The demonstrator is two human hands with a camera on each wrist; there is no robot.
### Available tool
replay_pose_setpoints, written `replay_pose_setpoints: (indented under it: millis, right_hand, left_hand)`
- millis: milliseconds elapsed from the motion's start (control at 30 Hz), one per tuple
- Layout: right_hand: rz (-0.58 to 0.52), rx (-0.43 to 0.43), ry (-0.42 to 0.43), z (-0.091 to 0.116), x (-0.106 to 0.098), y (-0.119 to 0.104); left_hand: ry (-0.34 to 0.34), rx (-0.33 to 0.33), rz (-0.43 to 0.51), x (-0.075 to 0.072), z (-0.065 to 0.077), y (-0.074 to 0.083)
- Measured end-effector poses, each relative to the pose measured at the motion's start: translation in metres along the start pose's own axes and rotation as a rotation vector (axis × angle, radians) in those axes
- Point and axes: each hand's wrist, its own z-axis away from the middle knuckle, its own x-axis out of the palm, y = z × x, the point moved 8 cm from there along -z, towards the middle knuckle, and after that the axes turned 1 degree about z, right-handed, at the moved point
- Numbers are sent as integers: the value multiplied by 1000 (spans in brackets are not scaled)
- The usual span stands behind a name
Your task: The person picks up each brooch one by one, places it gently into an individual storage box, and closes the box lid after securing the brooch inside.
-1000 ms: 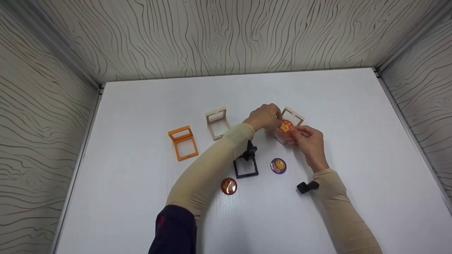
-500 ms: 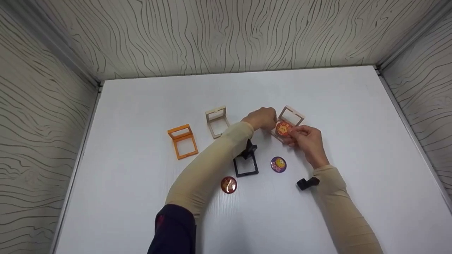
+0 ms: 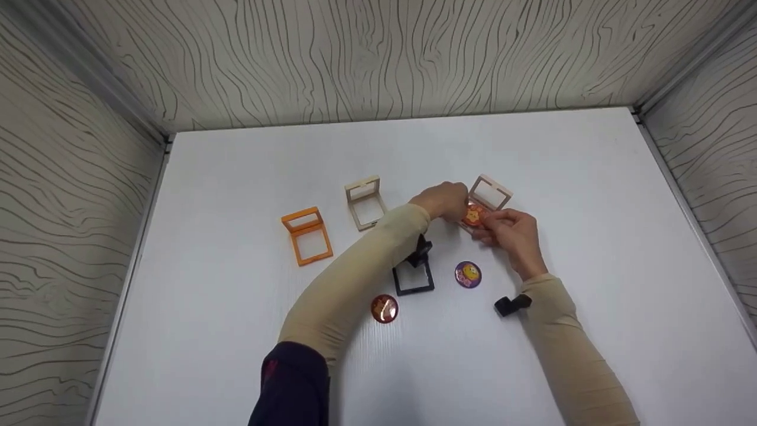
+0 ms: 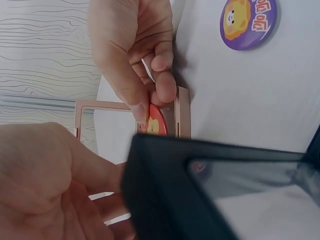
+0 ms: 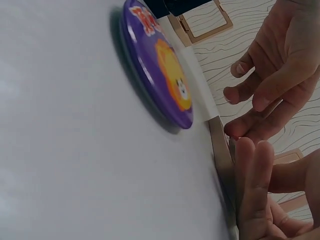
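A round red-orange button badge with a yellow star-like figure lies over the lower half of a pinkish, hinged square frame, whose other half stands raised. My right hand pinches the badge's right edge between thumb and fingers. At its left edge is my left hand, thumb and index fingertip close together on the rim. In the left wrist view the badge stands tilted against the frame's side, partly hidden by a dark camera mount. The right wrist view shows both hands' fingertips meeting at the frame.
A purple badge lies below the hands, and a dark red badge further left. A black frame sits partly under the left wrist camera. Opened beige and orange frames stand left of the left forearm.
The red-orange badge has come down and left onto the frame's lower half, flatter than before. My left hand has shifted slightly lower with it; my right hand keeps its pinch.
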Motion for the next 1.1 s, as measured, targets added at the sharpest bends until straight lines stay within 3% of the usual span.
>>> replay_pose_setpoints:
  millis: [400,667,933,1100]
  right_hand:
    - [54,-17,-9,2,1,0]
    - [79,-36,-27,0,2,1]
    - [143,-25,-30,0,2,0]
    - [173,-23,-39,1,0,-1]
  left_hand:
    - [2,2,16,1,2,-1]
    - [59,17,-20,0,3,0]
    - [54,33,-29,0,3,-1]
    - [42,4,-23,-1,4,-3]
